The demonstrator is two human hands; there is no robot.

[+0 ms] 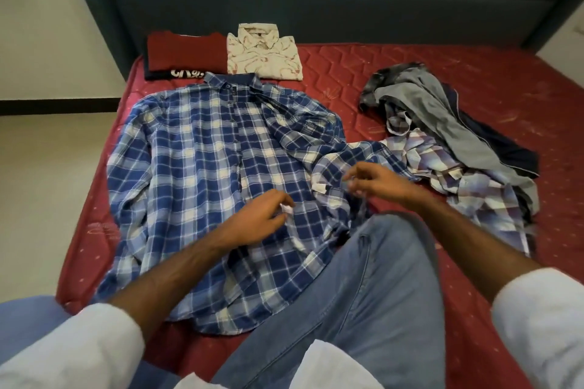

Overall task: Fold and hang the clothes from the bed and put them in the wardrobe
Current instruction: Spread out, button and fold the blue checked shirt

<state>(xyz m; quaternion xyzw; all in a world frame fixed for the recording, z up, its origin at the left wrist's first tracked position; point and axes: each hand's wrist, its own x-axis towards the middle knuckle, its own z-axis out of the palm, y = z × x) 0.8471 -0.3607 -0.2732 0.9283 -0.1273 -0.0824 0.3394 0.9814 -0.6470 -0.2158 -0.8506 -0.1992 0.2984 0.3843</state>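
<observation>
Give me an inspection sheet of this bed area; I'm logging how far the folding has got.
Surface: red quilted mattress, no sheet on it.
Job's things: blue plaid shirt spread flat, collar toward the headboard, right sleeve crumpled; folded red garment and folded cream patterned shirt side by side at the head end.
Clutter: unfolded heap of grey, dark and pale plaid clothes at the right.
Hands: left hand and right hand over the blue shirt near its right sleeve; grip unclear.
Cables: nothing seen.
Surroundings: dark padded headboard, pale wall and floor at left; a jeans-clad knee on the mattress.
</observation>
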